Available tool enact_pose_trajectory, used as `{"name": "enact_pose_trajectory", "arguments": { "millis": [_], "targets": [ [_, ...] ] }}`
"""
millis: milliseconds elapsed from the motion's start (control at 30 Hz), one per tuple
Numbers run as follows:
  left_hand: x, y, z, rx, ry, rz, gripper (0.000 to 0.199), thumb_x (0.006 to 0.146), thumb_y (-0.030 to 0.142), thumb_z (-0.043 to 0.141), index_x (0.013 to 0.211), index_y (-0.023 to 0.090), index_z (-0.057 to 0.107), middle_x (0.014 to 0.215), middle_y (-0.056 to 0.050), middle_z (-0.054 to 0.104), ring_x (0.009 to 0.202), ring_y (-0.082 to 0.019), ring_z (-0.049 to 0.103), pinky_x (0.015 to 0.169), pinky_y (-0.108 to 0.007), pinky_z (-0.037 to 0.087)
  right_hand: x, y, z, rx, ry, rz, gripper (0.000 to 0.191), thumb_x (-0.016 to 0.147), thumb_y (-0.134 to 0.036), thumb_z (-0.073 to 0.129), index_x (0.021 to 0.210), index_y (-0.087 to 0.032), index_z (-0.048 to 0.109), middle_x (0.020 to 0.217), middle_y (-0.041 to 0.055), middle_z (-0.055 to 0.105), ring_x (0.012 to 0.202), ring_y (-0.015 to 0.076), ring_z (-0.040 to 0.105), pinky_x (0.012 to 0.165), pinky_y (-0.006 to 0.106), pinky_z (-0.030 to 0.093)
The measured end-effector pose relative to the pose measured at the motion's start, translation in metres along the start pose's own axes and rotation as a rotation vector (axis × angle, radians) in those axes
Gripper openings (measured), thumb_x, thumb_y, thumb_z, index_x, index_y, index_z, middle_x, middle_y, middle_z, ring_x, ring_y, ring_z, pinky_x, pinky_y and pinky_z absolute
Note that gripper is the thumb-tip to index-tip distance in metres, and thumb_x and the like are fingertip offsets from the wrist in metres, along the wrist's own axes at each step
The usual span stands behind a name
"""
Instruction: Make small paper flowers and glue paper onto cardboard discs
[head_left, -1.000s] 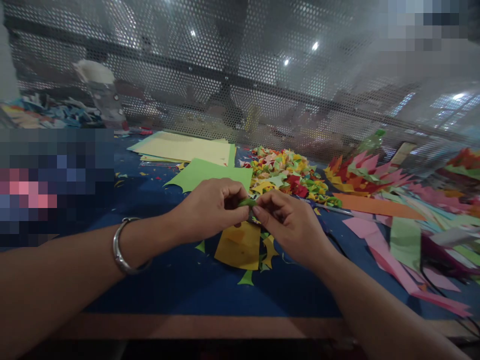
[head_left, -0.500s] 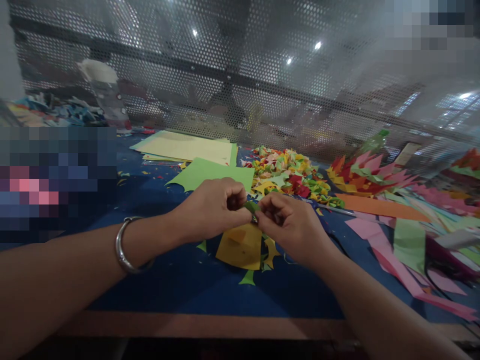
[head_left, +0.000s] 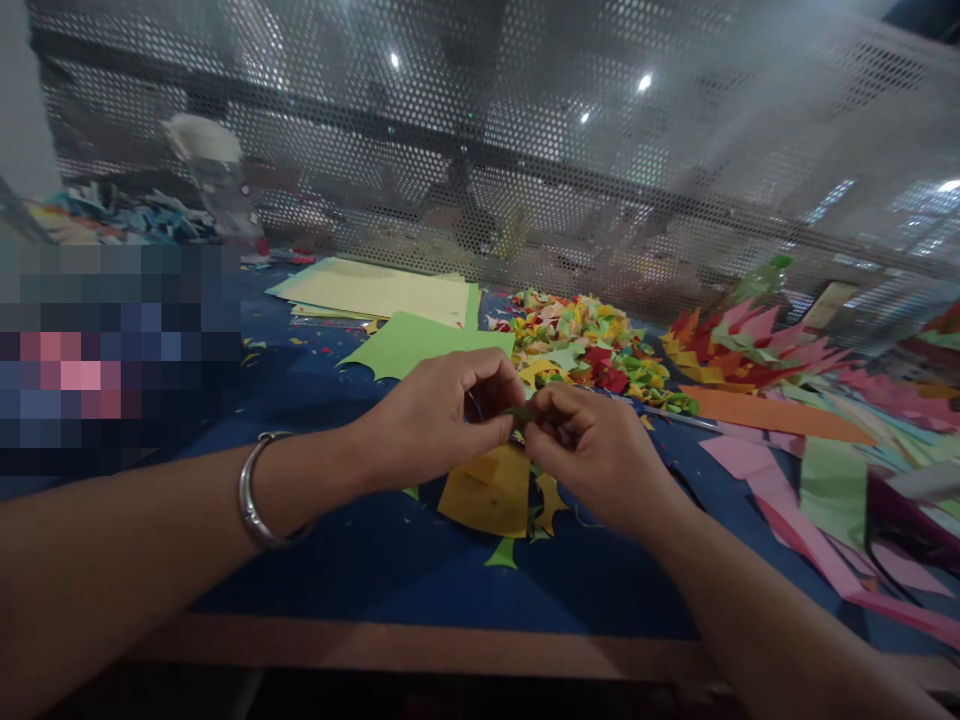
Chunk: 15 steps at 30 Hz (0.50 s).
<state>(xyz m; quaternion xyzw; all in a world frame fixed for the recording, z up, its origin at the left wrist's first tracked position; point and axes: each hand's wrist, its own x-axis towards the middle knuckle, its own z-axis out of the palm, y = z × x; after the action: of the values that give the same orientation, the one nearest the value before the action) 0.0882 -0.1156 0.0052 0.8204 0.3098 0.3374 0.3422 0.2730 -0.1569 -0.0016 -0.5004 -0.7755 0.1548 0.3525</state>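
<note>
My left hand (head_left: 442, 415), with a silver bangle at its wrist, pinches the left side of a small dark green paper piece (head_left: 519, 412). From the right, my right hand (head_left: 592, 450) grips the same piece between thumb and fingers, so the fingertips of both hands nearly meet. Below them a yellow-orange paper piece (head_left: 487, 505) lies on the blue table, partly hidden by my left hand. Beside it are a yellow scrap (head_left: 550, 500) and a green scrap (head_left: 502, 553). A light green sheet (head_left: 427, 345) with a scalloped edge lies behind my left hand.
Pale yellow sheets (head_left: 390, 290) are stacked at the back. A heap of colourful scraps (head_left: 585, 335) sits beyond my right hand. At right are pointed paper pieces (head_left: 757, 345), an orange strip (head_left: 787, 412) and pink strips (head_left: 806, 540). A perforated screen (head_left: 375, 150) stands behind.
The view has shifted slightly, moving the table's contents a little to the right. My left fingers have reached further over the small green piece, and less of it shows.
</note>
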Motion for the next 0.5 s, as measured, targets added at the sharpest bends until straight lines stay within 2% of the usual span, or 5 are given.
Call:
{"name": "enact_pose_trajectory", "arguments": {
  "millis": [167, 333, 500],
  "targets": [
    [-0.0014, -0.0012, 0.0001, -0.007, 0.000, 0.010, 0.010, 0.076, 0.017, 0.060, 0.086, 0.017, 0.058, 0.076, 0.003, 0.061, 0.067, -0.012, 0.056, 0.064, -0.023, 0.045, -0.0013, -0.0020, -0.0006, -0.017, -0.004, -0.007, 0.016, 0.077, -0.015, 0.054, 0.066, -0.021, 0.045, 0.058, -0.0074, 0.039, 0.053, 0.0088, 0.035, 0.050, 0.023, 0.030],
    [-0.0005, -0.0016, -0.0002, -0.090, 0.004, -0.064, 0.008, 0.077, 0.017, 0.062, 0.084, 0.017, 0.059, 0.073, 0.003, 0.061, 0.067, -0.011, 0.057, 0.063, -0.022, 0.044, 0.0000, -0.0030, -0.0002, -0.025, -0.006, -0.011, 0.013, 0.076, -0.014, 0.055, 0.067, -0.020, 0.047, 0.058, -0.0069, 0.041, 0.052, 0.0089, 0.038, 0.050, 0.023, 0.031],
    [0.0004, -0.0006, -0.0029, -0.052, -0.049, -0.084, 0.008, 0.076, 0.017, 0.065, 0.083, 0.015, 0.063, 0.070, 0.003, 0.063, 0.063, -0.010, 0.055, 0.060, -0.021, 0.042, 0.0014, -0.0012, 0.0014, -0.065, -0.026, -0.012, 0.020, 0.072, -0.014, 0.056, 0.062, -0.021, 0.041, 0.055, -0.0073, 0.039, 0.050, 0.0085, 0.037, 0.050, 0.023, 0.030]
  ]
}}
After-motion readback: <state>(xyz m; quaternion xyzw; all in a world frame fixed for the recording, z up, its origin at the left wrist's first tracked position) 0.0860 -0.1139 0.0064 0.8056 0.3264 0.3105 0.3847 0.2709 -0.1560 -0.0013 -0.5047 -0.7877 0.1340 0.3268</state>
